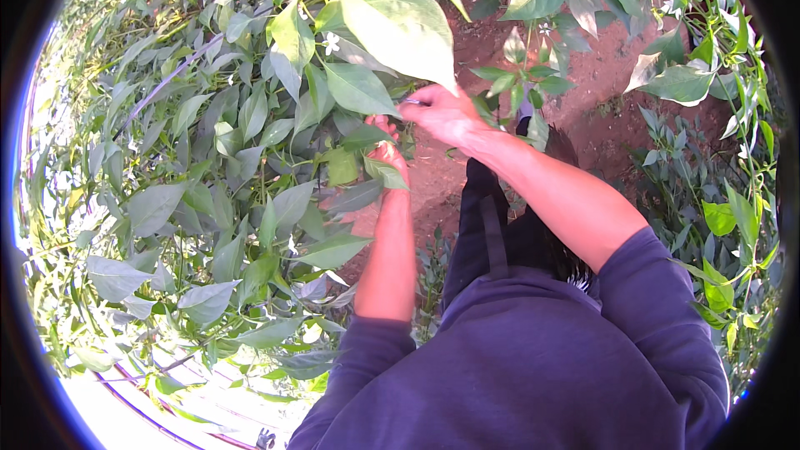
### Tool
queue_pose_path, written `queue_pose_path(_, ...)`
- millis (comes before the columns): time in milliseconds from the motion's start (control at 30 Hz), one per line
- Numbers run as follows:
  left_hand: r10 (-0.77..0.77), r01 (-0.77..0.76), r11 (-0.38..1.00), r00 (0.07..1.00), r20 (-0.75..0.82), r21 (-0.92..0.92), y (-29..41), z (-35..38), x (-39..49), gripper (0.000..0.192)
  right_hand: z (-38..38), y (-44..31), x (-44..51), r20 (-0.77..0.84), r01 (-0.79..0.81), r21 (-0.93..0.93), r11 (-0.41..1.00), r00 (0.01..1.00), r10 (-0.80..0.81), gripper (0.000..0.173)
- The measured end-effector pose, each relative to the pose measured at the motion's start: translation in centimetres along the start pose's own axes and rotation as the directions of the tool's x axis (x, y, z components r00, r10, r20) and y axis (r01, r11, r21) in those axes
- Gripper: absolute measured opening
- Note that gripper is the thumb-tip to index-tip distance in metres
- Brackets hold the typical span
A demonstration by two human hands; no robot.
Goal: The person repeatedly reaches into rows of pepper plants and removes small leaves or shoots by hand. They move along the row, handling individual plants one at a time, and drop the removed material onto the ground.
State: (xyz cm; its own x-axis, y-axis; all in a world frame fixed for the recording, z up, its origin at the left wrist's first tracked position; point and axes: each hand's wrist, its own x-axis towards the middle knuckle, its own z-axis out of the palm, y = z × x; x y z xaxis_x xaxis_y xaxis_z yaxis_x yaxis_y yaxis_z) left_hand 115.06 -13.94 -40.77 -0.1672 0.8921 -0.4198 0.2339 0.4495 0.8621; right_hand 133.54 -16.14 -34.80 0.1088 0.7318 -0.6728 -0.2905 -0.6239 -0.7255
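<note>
Broad-leaved pepper plants (pixel 287 137) with small white flowers (pixel 331 43) rise at the left of the view. My left hand (pixel 386 149) reaches in among their leaves, with its fingers partly covered by foliage; what it touches cannot be made out. Close beside it, at the upper right, my right hand (pixel 437 111) has thumb and fingers pinched together on a small, thin dark object (pixel 415 102), too small to name. A large sunlit leaf (pixel 400 22) overhangs the right hand.
Reddish bare soil (pixel 600 106) forms the path between two plant rows. More pepper plants (pixel 681 169) line the right side. A purple string (pixel 169 81) runs slantwise through the left foliage. My legs in dark trousers (pixel 487 219) stand on the path, near a small plant (pixel 522 78).
</note>
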Motion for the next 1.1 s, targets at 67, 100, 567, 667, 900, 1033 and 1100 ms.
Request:
queue_pose_path(67,-0.054,0.056,0.995,0.998,0.022,-0.086,-2.0,-3.0,2.0,0.041,-1.9,1.4,-0.5,-0.063,0.111,0.12,0.987,0.993,-0.104,0.03)
queue_pose_path(100,-0.01,0.006,0.997,0.999,-0.045,-0.07,-1.7,-2.4,1.4,0.04,-3.3,2.0,-0.9,-0.071,0.124,0.229,0.966,0.991,-0.11,0.025)
queue_pose_path(567,-0.015,0.106,0.925,0.97,0.244,-0.366,-0.4,-7.2,2.5,0.037,-9.6,4.0,-9.4,-0.227,0.258,0.401,0.879,0.958,-0.178,0.02)
queue_pose_path(667,0.029,0.1,0.819,0.976,0.214,-0.565,-1.0,-6.4,2.1,0.031,-10.7,0.6,-10.4,-0.324,0.412,0.641,0.648,0.91,-0.258,0.035)
queue_pose_path(900,0.097,-0.092,0.993,0.993,-0.061,0.073,3.0,-2.0,-1.2,0.026,-13.9,-1.7,-14.0,-0.494,0.47,0.451,0.759,0.839,-0.227,0.041)
queue_pose_path(1033,0.143,-0.142,0.99,0.99,-0.013,0.019,3.9,-1.9,-1.2,0.027,-10.6,3.9,-15.3,-0.254,0.193,-0.031,0.981,0.947,-0.194,0.036)
queue_pose_path(1100,0.158,-0.158,0.987,0.987,-0.014,0.01,4.2,-1.9,-1.1,0.024,-8.7,6.4,-15.1,-0.041,0.14,-0.351,0.926,0.985,-0.165,0.043)
